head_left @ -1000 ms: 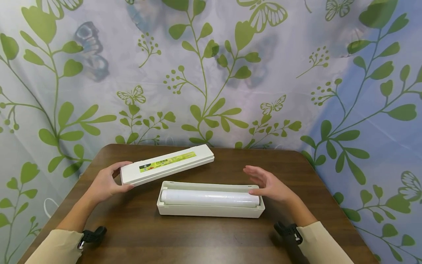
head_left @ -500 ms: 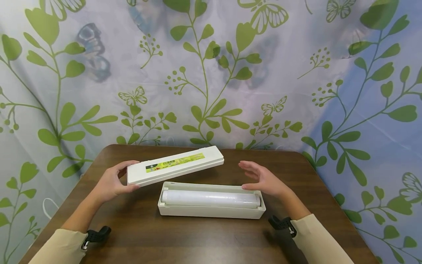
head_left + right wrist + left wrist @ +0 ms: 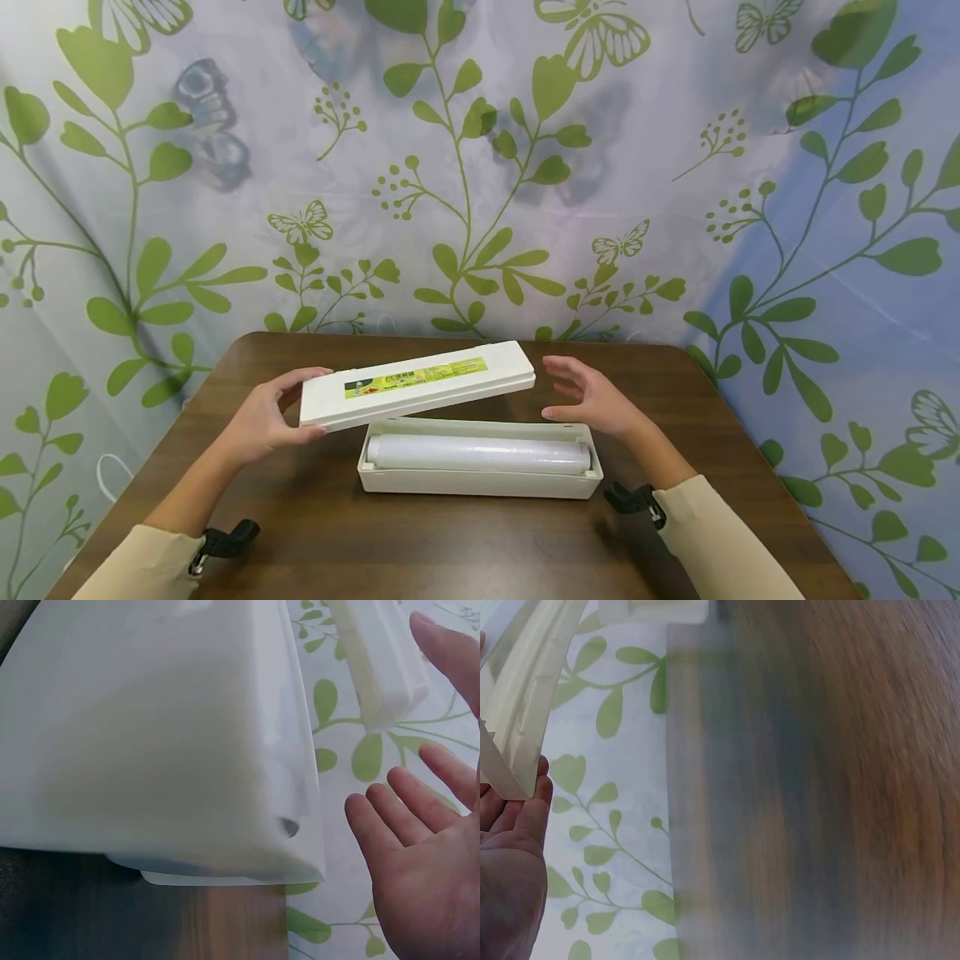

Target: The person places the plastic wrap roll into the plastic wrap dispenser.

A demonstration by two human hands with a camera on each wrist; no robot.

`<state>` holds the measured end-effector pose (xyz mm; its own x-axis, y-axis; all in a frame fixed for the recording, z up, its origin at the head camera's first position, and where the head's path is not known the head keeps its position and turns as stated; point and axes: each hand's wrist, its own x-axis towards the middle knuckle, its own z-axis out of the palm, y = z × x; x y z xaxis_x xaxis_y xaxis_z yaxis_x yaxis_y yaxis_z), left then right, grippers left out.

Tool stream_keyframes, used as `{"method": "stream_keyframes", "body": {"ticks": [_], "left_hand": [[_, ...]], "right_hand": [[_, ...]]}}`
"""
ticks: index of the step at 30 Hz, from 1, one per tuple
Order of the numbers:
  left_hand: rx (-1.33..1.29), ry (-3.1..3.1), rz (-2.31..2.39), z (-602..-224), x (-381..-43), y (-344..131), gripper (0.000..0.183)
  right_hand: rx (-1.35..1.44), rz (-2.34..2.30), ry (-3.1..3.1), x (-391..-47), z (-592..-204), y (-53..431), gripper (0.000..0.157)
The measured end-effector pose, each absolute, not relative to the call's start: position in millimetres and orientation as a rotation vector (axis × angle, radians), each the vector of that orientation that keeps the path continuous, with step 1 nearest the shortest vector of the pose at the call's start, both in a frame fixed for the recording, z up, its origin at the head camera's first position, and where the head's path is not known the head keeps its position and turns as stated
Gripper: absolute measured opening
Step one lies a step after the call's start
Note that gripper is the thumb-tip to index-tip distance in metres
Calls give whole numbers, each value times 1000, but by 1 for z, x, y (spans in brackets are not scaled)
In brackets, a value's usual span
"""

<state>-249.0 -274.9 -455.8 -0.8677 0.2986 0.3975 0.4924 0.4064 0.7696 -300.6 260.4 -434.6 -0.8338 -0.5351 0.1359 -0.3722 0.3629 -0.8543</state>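
My left hand [image 3: 258, 421] grips the left end of a long white lid [image 3: 420, 387] that carries a yellow-green label. The lid is tilted, its right end pointing up and away, over the back left of a white cling film box [image 3: 480, 483]. Inside the box lies a roll of cling film [image 3: 480, 454]. In the left wrist view the hollow, ribbed underside of the lid [image 3: 525, 697] shows. My right hand [image 3: 600, 400] hovers beyond the box's right end, fingers spread and loosely bent, holding nothing. The lid's free end [image 3: 382, 667] is close to its thumb in the right wrist view.
A brown wooden table [image 3: 420, 542] bears the box near its middle. Behind it hangs a pale curtain [image 3: 480, 167] printed with green leaves and butterflies. Black straps [image 3: 225, 542] circle both wrists.
My left hand has carried the lid rightward and slightly toward me, so it now overlaps the box's back edge in view. My right hand has lifted a little and moved left. The box stays put.
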Motion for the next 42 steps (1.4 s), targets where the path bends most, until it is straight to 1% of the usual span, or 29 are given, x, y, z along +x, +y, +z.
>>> {"method": "stream_keyframes", "body": {"ticks": [9,18,24,28,34,42], "left_hand": [[-796,-2444,-1498,-449,-246,-261,76],[-869,-2431,-1545,-444,-243,-249,76],[-905,-2419,-1555,-445,-245,-246,76],[-912,-2422,-1550,-446,-246,-244,76],[-919,-2422,-1566,-448,-246,-244,76],[-967,-2419,-1588,-449,-249,-242,75]], "right_hand": [[-827,-1492,2412,-305,-429,259,92],[-916,-1458,2386,-305,-429,262,100],[-992,-1553,2195,-307,-434,266,98],[-986,-1612,2090,-308,-438,267,97],[-937,-1630,2121,-306,-441,269,95],[-928,-1609,2194,-303,-443,272,86]]}}
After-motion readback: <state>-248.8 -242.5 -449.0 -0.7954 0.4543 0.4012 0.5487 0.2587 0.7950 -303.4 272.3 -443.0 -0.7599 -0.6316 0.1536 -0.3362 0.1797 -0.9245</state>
